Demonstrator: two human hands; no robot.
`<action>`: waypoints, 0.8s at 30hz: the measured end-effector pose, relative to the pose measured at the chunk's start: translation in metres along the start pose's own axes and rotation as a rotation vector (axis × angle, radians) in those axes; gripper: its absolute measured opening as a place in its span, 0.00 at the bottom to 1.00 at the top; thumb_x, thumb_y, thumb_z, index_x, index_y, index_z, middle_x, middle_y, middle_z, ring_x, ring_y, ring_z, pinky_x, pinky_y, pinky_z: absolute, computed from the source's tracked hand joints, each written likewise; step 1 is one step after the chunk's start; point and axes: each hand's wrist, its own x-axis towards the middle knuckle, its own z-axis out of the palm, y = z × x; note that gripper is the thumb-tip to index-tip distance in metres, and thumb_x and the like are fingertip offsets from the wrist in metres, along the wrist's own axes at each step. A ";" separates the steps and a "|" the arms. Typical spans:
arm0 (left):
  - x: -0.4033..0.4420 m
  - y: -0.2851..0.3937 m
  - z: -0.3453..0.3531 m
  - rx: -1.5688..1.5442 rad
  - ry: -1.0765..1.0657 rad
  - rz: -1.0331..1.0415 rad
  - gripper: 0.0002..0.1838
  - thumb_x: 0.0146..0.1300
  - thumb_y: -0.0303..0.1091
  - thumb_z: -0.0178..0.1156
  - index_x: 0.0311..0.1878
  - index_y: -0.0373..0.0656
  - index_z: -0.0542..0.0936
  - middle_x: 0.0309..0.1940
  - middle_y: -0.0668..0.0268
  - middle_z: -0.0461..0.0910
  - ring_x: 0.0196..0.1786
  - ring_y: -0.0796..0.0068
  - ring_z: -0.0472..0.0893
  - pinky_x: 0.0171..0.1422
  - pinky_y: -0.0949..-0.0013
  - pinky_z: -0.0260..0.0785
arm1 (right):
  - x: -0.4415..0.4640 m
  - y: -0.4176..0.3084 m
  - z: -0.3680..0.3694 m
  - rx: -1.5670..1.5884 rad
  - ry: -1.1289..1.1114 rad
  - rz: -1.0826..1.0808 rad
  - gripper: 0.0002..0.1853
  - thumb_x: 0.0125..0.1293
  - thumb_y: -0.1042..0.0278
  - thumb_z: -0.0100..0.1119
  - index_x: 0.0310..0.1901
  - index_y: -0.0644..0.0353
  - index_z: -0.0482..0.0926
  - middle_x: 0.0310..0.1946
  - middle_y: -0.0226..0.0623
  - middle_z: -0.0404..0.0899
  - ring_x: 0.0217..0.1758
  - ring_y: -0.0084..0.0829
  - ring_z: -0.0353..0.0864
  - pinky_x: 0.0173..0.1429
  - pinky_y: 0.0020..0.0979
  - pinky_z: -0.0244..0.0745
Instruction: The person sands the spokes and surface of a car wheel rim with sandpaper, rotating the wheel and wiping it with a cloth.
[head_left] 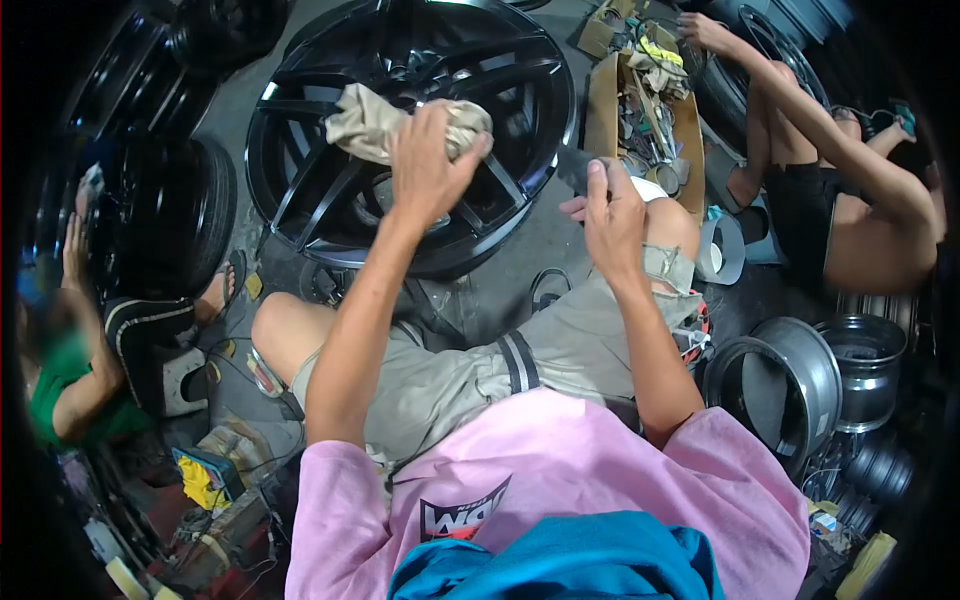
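From where I stand, the left hand (428,165) is closed on a bunched beige rag (360,125) over the middle of the black wheel (335,203). The right hand (612,218) pinches a dark pad (573,170), thumb on top, by the wheel's right edge. Near that edge sits a cardboard box (602,100) crammed with odds and ends.

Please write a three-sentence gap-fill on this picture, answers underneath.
1. The person's ____ hand is on a beige cloth, while the other hand holds a flat dark piece.
2. The large spoked wheel is coloured ____.
3. The open box beside it is made of ____.

Missing words: left; black; cardboard.
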 end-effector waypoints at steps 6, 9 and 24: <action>-0.050 0.062 -0.040 -0.157 -0.351 0.155 0.30 0.50 0.31 0.80 0.57 0.39 0.79 0.61 0.54 0.77 0.63 0.45 0.75 0.68 0.49 0.68 | -0.001 0.046 -0.006 0.098 0.078 -0.046 0.12 0.78 0.67 0.69 0.48 0.72 0.85 0.35 0.35 0.87 0.37 0.23 0.90 0.39 0.27 0.80; -0.056 0.066 -0.079 -0.046 -0.525 0.273 0.31 0.47 0.30 0.81 0.56 0.41 0.79 0.61 0.55 0.76 0.63 0.45 0.75 0.67 0.49 0.69 | -0.004 0.037 -0.011 0.206 0.124 -0.076 0.09 0.73 0.72 0.74 0.45 0.70 0.84 0.32 0.31 0.86 0.39 0.21 0.88 0.40 0.26 0.78; 0.085 -0.053 -0.117 0.359 -0.172 0.005 0.29 0.66 0.53 0.77 0.56 0.37 0.84 0.52 0.50 0.84 0.56 0.48 0.83 0.62 0.51 0.76 | -0.028 0.015 0.000 -0.074 -0.163 -0.274 0.10 0.67 0.70 0.74 0.41 0.66 0.83 0.36 0.45 0.80 0.34 0.46 0.84 0.41 0.43 0.77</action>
